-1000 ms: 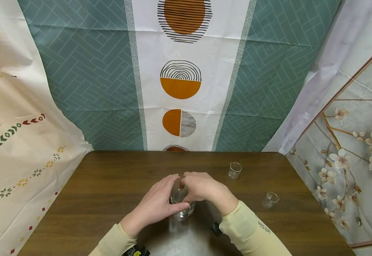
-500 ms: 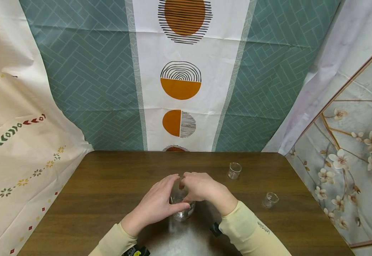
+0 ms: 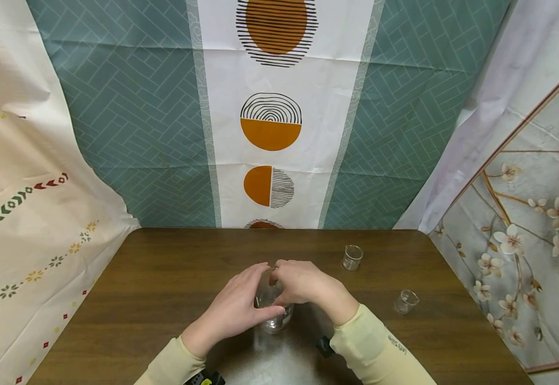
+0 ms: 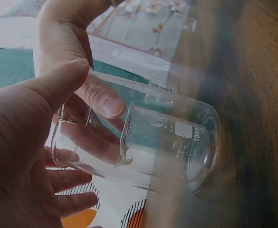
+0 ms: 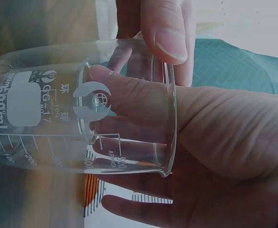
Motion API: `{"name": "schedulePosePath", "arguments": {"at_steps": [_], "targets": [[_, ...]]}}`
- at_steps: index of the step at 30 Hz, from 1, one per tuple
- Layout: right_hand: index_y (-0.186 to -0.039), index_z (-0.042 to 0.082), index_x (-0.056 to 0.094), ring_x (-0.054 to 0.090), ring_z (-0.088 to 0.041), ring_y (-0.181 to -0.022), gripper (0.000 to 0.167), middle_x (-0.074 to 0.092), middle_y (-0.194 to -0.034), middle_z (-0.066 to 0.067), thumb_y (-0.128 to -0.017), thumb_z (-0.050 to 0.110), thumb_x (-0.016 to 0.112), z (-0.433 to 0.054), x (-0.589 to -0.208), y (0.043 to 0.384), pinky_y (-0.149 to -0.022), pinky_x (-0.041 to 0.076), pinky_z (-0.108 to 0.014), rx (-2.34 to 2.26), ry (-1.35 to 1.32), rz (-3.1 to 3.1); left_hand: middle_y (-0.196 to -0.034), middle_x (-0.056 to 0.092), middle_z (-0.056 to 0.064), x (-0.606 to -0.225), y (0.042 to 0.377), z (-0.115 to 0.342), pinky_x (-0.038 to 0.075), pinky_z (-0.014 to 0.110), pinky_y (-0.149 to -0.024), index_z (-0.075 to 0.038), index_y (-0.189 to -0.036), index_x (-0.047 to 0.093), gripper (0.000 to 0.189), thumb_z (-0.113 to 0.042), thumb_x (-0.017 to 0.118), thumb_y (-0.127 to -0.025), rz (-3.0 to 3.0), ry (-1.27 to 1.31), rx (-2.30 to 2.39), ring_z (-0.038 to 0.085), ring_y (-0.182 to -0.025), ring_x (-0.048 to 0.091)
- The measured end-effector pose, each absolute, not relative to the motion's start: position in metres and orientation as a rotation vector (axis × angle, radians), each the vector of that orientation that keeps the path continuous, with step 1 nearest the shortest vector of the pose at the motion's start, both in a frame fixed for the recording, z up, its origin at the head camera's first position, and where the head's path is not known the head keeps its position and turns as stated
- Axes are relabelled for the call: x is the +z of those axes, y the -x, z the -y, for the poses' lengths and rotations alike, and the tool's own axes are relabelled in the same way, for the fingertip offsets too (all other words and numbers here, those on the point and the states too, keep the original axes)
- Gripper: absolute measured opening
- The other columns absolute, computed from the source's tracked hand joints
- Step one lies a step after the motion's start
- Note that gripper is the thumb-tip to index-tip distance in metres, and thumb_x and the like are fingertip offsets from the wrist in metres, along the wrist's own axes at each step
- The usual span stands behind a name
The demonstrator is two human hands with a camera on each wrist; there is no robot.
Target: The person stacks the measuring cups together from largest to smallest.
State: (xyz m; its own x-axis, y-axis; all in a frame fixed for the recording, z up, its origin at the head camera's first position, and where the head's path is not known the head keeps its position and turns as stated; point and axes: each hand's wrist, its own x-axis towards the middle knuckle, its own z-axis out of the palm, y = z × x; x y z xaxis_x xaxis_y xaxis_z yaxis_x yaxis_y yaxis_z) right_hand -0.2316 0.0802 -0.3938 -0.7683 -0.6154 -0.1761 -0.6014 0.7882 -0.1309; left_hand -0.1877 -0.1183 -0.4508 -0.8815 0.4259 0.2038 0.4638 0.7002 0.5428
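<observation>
A large clear glass beaker (image 3: 276,324), with a 500 ml mark in the right wrist view, stands upright at the table's near middle. Inside it, low down, is a smaller glass beaker (image 4: 167,135) marked 100 ml. My left hand (image 3: 233,305) holds the large beaker at the rim, its thumb on the near side and fingers spread round the left and far side. From the right, my right hand (image 3: 305,280) reaches in over the rim; thumb and finger pinch the small beaker's rim. Whether its base touches the large beaker's bottom is hard to tell through the glass.
Two more small glass beakers stand upright on the wooden table (image 3: 173,289): one at the back right (image 3: 352,258), another nearer the right edge (image 3: 406,301). Patterned cloth (image 3: 135,133) hangs behind the table and along both sides.
</observation>
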Motion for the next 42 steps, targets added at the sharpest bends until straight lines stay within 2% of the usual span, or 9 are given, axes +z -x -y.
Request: {"name": "schedulePosePath", "arguments": {"at_steps": [7, 15, 19, 26, 32, 42], "targets": [[-0.113, 0.022, 0.085, 0.068, -0.013, -0.101, 0.036, 0.068, -0.113, 0.007, -0.085, 0.041, 0.097, -0.082, -0.396, 0.233, -0.091, 0.06, -0.036, -0.118, 0.945, -2.767, -0.166, 0.05, 0.016, -0.452, 0.188, 0.118, 0.037, 0.066, -0.123, -0.004, -0.162, 0.049, 0.1, -0.064, 0.085, -0.091, 2.846, 0.731, -0.954, 0.039, -0.153, 0.047], [-0.111, 0.023, 0.086, 0.069, -0.014, -0.105, 0.033, 0.069, -0.116, 0.007, -0.086, 0.041, 0.096, -0.084, -0.397, 0.233, -0.093, 0.059, -0.036, -0.153, 0.958, -2.765, -0.166, 0.051, 0.015, -0.452, 0.187, 0.118, 0.037, 0.065, -0.123, -0.004, -0.161, 0.05, 0.1, -0.066, 0.085, -0.091, 2.836, 0.734, -0.953, 0.039, -0.153, 0.048], [-0.112, 0.023, 0.085, 0.069, -0.015, -0.107, 0.033, 0.069, -0.116, 0.006, -0.088, 0.043, 0.095, -0.086, -0.398, 0.232, -0.093, 0.06, -0.037, -0.167, 0.989, -2.773, -0.166, 0.051, 0.016, -0.452, 0.188, 0.118, 0.037, 0.065, -0.123, -0.003, -0.162, 0.049, 0.102, -0.066, 0.084, -0.091, 2.837, 0.735, -0.946, 0.04, -0.153, 0.048], [-0.117, 0.02, 0.085, 0.07, -0.02, -0.117, 0.032, 0.073, -0.127, 0.003, -0.092, 0.039, 0.092, -0.098, -0.401, 0.231, -0.095, 0.06, -0.044, -0.359, 1.051, -2.839, -0.166, 0.05, 0.016, -0.452, 0.188, 0.118, 0.036, 0.066, -0.124, -0.001, -0.163, 0.046, 0.103, -0.067, 0.083, -0.092, 2.843, 0.733, -0.95, 0.04, -0.154, 0.047], [-0.121, 0.018, 0.083, 0.07, -0.021, -0.117, 0.031, 0.073, -0.128, 0.003, -0.095, 0.032, 0.091, -0.109, -0.401, 0.226, -0.093, 0.06, -0.046, -0.529, 1.068, -2.87, -0.166, 0.05, 0.014, -0.451, 0.187, 0.118, 0.036, 0.065, -0.124, -0.003, -0.162, 0.049, 0.099, -0.065, 0.083, -0.093, 2.837, 0.727, -0.961, 0.038, -0.153, 0.047], [-0.126, 0.02, 0.081, 0.071, -0.019, -0.12, 0.032, 0.073, -0.13, 0.004, -0.097, 0.033, 0.088, -0.12, -0.406, 0.222, -0.096, 0.06, -0.047, -0.644, 1.024, -2.917, -0.165, 0.052, 0.014, -0.452, 0.187, 0.117, 0.038, 0.065, -0.123, -0.003, -0.16, 0.05, 0.096, -0.063, 0.083, -0.093, 2.821, 0.746, -0.923, 0.037, -0.153, 0.049]]}}
